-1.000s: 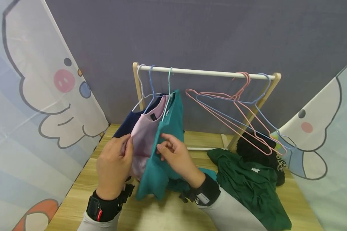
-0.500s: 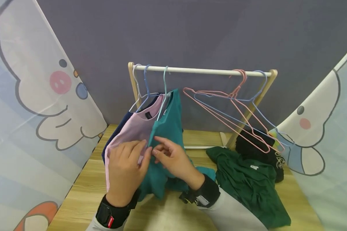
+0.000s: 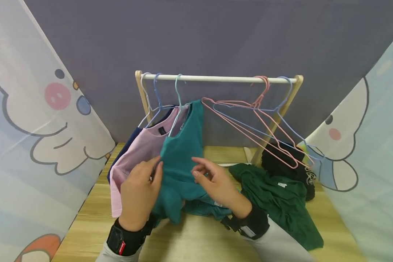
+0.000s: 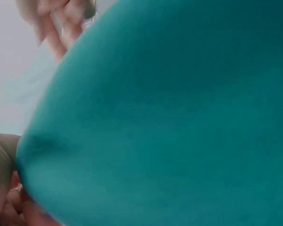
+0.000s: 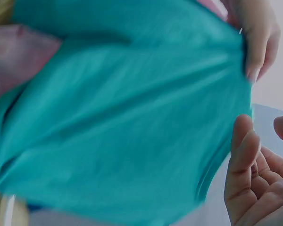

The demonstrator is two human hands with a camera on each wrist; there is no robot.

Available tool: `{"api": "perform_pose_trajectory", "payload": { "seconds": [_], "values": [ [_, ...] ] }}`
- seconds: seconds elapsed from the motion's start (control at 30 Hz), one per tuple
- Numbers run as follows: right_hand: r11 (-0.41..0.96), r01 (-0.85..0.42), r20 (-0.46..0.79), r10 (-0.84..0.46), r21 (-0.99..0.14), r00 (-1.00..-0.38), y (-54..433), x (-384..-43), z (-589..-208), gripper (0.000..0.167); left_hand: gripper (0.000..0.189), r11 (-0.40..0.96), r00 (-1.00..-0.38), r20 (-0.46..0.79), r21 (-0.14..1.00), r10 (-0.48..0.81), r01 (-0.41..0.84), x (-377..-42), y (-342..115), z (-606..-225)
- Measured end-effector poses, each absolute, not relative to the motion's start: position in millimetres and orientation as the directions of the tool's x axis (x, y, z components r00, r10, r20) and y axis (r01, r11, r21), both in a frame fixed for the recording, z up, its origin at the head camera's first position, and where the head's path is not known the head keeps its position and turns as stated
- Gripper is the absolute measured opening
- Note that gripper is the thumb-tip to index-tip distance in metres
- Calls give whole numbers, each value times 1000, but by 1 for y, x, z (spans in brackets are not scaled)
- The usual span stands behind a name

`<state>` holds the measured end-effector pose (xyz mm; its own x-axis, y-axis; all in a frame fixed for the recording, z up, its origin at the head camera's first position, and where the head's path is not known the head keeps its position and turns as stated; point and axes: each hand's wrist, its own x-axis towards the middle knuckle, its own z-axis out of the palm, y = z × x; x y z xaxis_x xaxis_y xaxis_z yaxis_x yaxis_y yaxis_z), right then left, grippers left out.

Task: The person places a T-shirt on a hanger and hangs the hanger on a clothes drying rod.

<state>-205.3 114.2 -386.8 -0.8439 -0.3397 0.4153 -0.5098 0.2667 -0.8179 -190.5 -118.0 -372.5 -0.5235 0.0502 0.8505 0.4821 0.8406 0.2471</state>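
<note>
A teal shirt [image 3: 183, 149] hangs on a mint-green hanger [image 3: 178, 92] at the rack's left part. My left hand [image 3: 138, 194] pinches its left side between thumb and fingers; the right wrist view also shows this left hand [image 5: 260, 37] gripping the cloth edge. My right hand [image 3: 217, 182] is in front of the shirt's right side, fingers loosely bent, thumb apart, holding nothing. Teal cloth [image 4: 179, 117] fills most of the left wrist view. Left of it hang a pink shirt [image 3: 134, 156] and a navy shirt [image 3: 126, 151], which is mostly hidden.
The small rack has a white rail [image 3: 216, 78] and wooden posts. Pink hangers [image 3: 258, 103] and a blue hanger [image 3: 283, 109] hang bare at its right. A dark green shirt [image 3: 278, 203] and a black garment [image 3: 281, 163] lie on the wooden table [image 3: 88, 218].
My left hand has moved from the pink shirt's edge to the teal shirt. My right hand has let go of the teal edge and shifted right. The teal shirt now faces more forward.
</note>
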Motion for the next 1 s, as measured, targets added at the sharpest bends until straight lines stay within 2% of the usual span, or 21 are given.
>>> {"api": "perform_pose_trajectory", "payload": {
  "seconds": [0.13,0.33,0.5,0.63,0.77,0.87,1.0],
  "values": [
    [444,-488,426,-238,-751,-873,150,-207,-403,42,20,858,-479,878,237,12,456,-193,-121,-371],
    [727,-389,475,-98,-566,-875,214,-209,-451,48,19,868,-443,896,231,-14,439,-196,-130,-368],
    [886,-211,367,-51,-412,-929,258,-188,-486,62,18,860,-448,894,247,-25,446,-198,-136,-365],
    [944,-70,151,-22,-324,-988,278,-174,-501,83,18,851,-469,882,277,-41,446,-198,-138,-362],
    [965,-8,-88,-32,-261,-996,286,-168,-516,93,18,861,-494,868,283,-43,422,-197,-138,-362],
    [973,-44,-118,-72,-226,-990,288,-167,-532,91,20,875,-526,850,280,-34,395,-196,-139,-364],
    [976,-79,-46,-90,-203,-995,290,-165,-544,86,22,885,-558,830,278,-25,374,-196,-140,-366]
  ]
}}
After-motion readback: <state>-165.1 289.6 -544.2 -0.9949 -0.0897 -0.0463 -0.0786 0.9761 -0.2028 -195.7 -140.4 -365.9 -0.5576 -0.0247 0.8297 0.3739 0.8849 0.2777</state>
